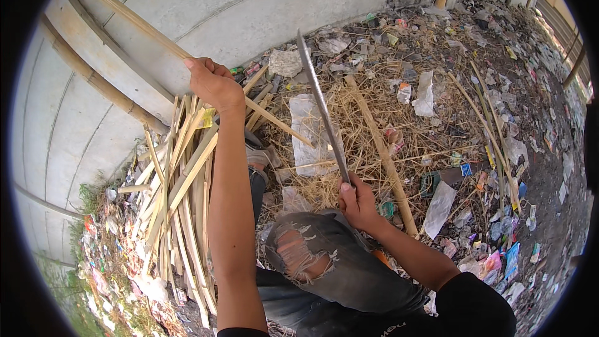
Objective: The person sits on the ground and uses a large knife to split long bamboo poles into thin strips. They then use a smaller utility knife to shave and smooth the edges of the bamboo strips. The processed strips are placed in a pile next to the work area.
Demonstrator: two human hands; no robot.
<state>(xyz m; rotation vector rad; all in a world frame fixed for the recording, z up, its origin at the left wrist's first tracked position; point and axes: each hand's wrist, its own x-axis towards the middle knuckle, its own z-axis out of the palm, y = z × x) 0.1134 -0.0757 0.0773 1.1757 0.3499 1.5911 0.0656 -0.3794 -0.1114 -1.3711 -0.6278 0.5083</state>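
My left hand (215,84) is closed round a long, pale split-bamboo strip (137,20). The strip slants from the upper left, up by the wall, through the fist and down to the right, over the straw. In my right hand (360,205), above my bent knee, is the handle of a machete (322,105). Its long, narrow blade points up and away, with its tip clear of the strip. Most of the handle is hidden by my fingers. A heap of split bamboo strips (187,190) lies to the left, partly behind my left forearm.
A grey panel wall (281,0) runs along the far and left sides, with a bamboo pole (106,84) leaning on it. A thick bamboo stick (382,153) lies on straw (355,112). Thin poles (499,140) lie to the right among scattered litter.
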